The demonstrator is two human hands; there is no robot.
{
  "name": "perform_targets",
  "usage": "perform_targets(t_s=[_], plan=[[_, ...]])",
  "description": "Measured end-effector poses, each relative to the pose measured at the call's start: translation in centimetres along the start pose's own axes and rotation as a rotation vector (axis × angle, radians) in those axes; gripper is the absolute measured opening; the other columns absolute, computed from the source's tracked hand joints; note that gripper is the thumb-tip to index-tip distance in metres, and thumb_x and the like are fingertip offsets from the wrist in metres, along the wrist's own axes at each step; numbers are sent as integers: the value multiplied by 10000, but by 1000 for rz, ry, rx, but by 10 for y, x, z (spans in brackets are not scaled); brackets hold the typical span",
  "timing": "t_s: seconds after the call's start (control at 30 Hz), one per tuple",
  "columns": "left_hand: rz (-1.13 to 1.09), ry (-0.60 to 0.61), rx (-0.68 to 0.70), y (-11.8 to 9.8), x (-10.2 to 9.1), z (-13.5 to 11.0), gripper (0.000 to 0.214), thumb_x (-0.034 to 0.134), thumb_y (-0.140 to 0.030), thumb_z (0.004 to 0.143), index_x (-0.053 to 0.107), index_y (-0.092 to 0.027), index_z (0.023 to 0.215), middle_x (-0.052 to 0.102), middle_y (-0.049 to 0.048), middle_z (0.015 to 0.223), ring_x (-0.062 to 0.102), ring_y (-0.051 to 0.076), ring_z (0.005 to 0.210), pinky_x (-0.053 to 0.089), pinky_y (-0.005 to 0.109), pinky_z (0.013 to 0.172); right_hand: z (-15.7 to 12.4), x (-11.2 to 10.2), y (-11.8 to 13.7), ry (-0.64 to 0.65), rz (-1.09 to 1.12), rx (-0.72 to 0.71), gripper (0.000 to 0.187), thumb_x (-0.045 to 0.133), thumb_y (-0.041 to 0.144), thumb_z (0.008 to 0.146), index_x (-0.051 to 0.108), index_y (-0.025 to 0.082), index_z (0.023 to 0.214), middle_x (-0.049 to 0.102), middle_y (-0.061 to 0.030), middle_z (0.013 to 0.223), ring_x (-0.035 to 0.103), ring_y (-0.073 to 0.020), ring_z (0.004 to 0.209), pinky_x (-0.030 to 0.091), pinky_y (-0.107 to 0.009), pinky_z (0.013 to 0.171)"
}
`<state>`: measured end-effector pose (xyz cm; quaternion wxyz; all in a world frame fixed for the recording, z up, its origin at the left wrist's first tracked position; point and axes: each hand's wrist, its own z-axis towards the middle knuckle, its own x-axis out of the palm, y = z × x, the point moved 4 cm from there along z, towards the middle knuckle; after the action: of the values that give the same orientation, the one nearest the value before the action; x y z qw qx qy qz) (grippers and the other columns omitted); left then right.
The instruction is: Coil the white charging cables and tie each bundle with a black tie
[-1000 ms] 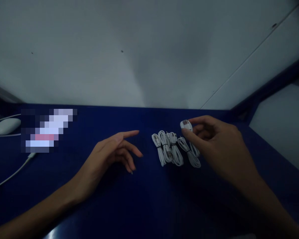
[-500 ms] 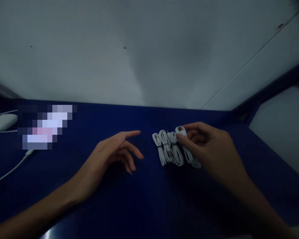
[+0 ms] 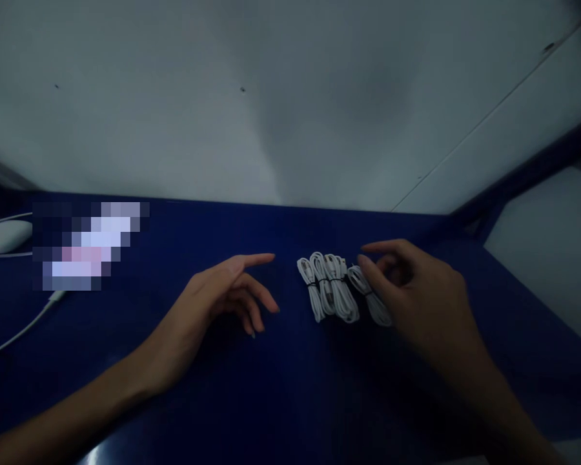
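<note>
Left hand (image 3: 212, 296) empty, fingers loosely spread; right hand (image 3: 419, 290) with thumb and forefinger parted beside white cable bundles (image 3: 345, 300), right of frame centre: probably light, bendy, best pinched at their black ties (image 3: 337, 279).

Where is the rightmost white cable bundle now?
In the head view, the rightmost white cable bundle lies right of centre on the blue table, beside the other cable bundles, partly hidden by the right hand.
</note>
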<state>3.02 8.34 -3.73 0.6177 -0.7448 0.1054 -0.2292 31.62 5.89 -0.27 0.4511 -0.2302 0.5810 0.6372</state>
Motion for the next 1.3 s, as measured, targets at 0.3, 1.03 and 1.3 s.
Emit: perform_targets(t_s=[0.3,1.03,1.3], plan=[[1,-22,-24,3,-3,2,598,442,-582,1153,686,-180,1524,842,132,974,754,234,731,629,336,678,-3,11,-33,275,15,104,357,677,535,1048,809,230,1177,818,-83,952,764,-282,803,552,-411,685],[162,-106,-35,-9,1,-2,538,661,-581,1061,680,-176,1415,817,102,996,764,256,805,616,380,721,1,19,2,505,290,126,325,689,436,1072,796,195,1262,842,-78,851,808,-256,697,620,-383,588],[514,-276,60,-8,-13,-6,339,635,-537,1084,730,-250,1237,799,41,1023,752,231,869,590,378,765,-3,36,33,634,491,162,359,692,453,1092,771,165,1292,847,-100,922,825,-253,792,661,-412,724]])
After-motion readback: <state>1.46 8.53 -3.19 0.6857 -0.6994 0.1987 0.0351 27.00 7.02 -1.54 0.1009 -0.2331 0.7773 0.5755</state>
